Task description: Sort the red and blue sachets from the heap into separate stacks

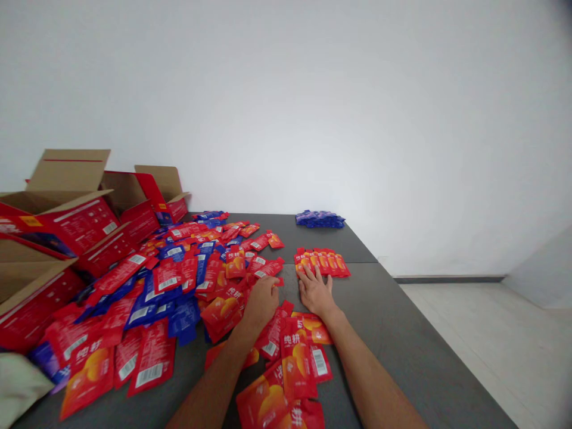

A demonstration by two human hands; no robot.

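Head view: your right hand, grip spread wide, touches the row of red pouches at its twelve o'clock. Your left hand curls its grip beside the mixed pile at nine o'clock, any hold unclear.

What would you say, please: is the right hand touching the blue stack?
No, the right hand is at the red pouch row, with the blue stack farther back.

Bright, diffuse light fills the view, palest on the middle of the wall and greyer toward the sides. Focus is soft (small print on the red packets smears together), and the frame's top right corner darkens.
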